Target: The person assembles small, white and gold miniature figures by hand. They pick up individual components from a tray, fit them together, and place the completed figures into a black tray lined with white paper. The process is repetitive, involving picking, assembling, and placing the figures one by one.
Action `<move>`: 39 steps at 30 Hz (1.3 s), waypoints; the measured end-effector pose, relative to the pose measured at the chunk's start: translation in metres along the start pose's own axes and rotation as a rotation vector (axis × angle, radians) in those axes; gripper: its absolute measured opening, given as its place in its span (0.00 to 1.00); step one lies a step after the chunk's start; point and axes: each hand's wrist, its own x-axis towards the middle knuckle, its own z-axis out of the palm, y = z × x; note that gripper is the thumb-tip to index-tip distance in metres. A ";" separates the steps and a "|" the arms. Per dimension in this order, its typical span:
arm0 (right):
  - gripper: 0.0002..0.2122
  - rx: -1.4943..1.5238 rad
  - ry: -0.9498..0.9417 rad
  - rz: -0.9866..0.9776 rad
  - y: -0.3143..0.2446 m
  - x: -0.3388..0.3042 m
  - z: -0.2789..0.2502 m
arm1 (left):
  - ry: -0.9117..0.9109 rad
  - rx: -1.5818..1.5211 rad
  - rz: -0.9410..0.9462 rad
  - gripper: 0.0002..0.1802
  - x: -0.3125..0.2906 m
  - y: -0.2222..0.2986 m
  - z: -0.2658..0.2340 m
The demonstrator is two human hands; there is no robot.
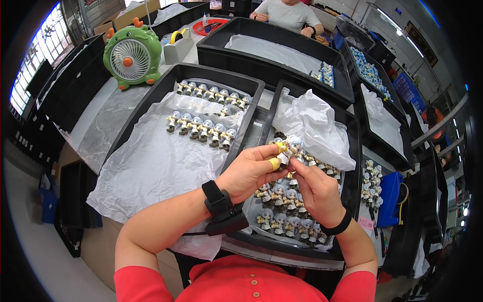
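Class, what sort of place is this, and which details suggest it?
Probably a small-goods workshop or factory: near-identical figurines lie in rows, several large black trays hold white paper, and another person is at the far side.

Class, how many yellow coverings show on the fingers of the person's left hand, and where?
2. The upper covering is near one fingertip of the left hand, beside the held figurine; the lower covering is on another finger just below. More may be hidden.
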 end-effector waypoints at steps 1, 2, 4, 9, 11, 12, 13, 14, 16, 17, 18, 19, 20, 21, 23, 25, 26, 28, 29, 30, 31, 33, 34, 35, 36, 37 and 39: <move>0.17 -0.004 -0.002 0.002 0.000 0.000 0.000 | -0.001 0.003 0.001 0.19 0.000 0.000 0.000; 0.17 -0.004 -0.003 0.004 0.000 0.000 0.000 | -0.001 0.007 0.002 0.19 0.001 0.000 0.000; 0.17 -0.004 -0.005 0.005 0.000 0.000 0.000 | 0.004 0.026 0.004 0.19 0.001 0.000 0.000; 0.17 0.021 -0.016 0.016 0.000 0.000 -0.001 | 0.022 0.090 0.009 0.19 -0.001 0.002 0.004; 0.17 0.027 0.001 0.004 0.001 0.000 0.000 | 0.025 0.099 0.014 0.19 -0.001 0.002 0.003; 0.18 0.025 0.016 -0.010 0.002 0.000 0.001 | 0.026 0.104 0.016 0.19 -0.001 0.002 0.003; 0.18 0.024 0.031 -0.023 0.003 0.000 0.002 | 0.031 0.105 0.014 0.19 -0.001 0.002 0.003; 0.18 0.019 0.031 -0.024 0.003 0.000 0.002 | 0.036 0.107 0.012 0.19 -0.001 0.002 0.004; 0.18 0.011 0.032 -0.027 0.004 0.000 0.002 | 0.042 0.109 0.011 0.19 -0.001 0.002 0.005; 0.18 0.007 0.026 -0.025 0.004 -0.001 0.002 | 0.043 0.110 0.011 0.20 -0.001 0.002 0.005; 0.18 0.002 0.020 -0.023 0.003 -0.001 0.002 | 0.045 0.112 0.011 0.20 -0.001 0.003 0.005; 0.18 -0.002 0.014 -0.021 0.003 -0.001 0.002 | 0.046 0.114 0.011 0.20 -0.001 0.003 0.005; 0.18 0.004 0.004 -0.012 0.002 0.000 0.001 | 0.047 0.117 0.010 0.20 -0.002 0.003 0.005; 0.18 0.009 -0.006 -0.004 0.000 0.001 -0.001 | 0.048 0.119 0.010 0.20 -0.002 0.003 0.006; 0.18 0.017 -0.019 0.003 0.000 0.001 -0.001 | 0.046 0.115 0.011 0.20 -0.001 0.003 0.005; 0.18 0.020 -0.022 -0.002 0.001 0.000 -0.001 | 0.041 0.113 0.014 0.20 -0.001 0.003 0.005; 0.18 0.051 -0.020 0.013 0.001 0.000 -0.001 | 0.038 0.112 0.017 0.20 -0.001 0.003 0.005; 0.18 0.113 -0.016 0.042 0.001 -0.001 0.000 | 0.034 0.116 0.020 0.20 -0.001 0.003 0.005; 0.18 0.110 -0.014 0.038 0.001 0.000 0.000 | 0.033 0.119 0.020 0.21 -0.001 0.003 0.006; 0.19 0.107 -0.011 0.034 0.001 0.000 0.000 | 0.033 0.122 0.019 0.21 -0.001 0.003 0.006; 0.19 0.105 -0.009 0.030 0.002 0.000 0.000 | 0.032 0.123 0.017 0.21 -0.001 0.003 0.005; 0.19 0.103 -0.019 0.034 0.002 0.000 0.000 | 0.030 0.123 0.014 0.21 0.000 0.002 0.004; 0.19 0.103 -0.025 0.035 0.002 0.000 0.000 | 0.029 0.123 0.014 0.21 0.000 0.002 0.003; 0.19 0.108 -0.026 0.039 0.002 0.000 0.000 | 0.028 0.124 0.014 0.21 0.000 0.002 0.003; 0.19 0.113 -0.028 0.042 0.001 0.000 -0.001 | 0.026 0.124 0.014 0.21 -0.001 0.002 0.004; 0.19 0.118 -0.030 0.046 0.001 0.000 -0.001 | 0.027 0.125 0.016 0.21 -0.001 0.002 0.004; 0.19 0.135 -0.026 0.054 0.002 0.000 0.000 | 0.030 0.126 0.020 0.21 -0.001 0.002 0.004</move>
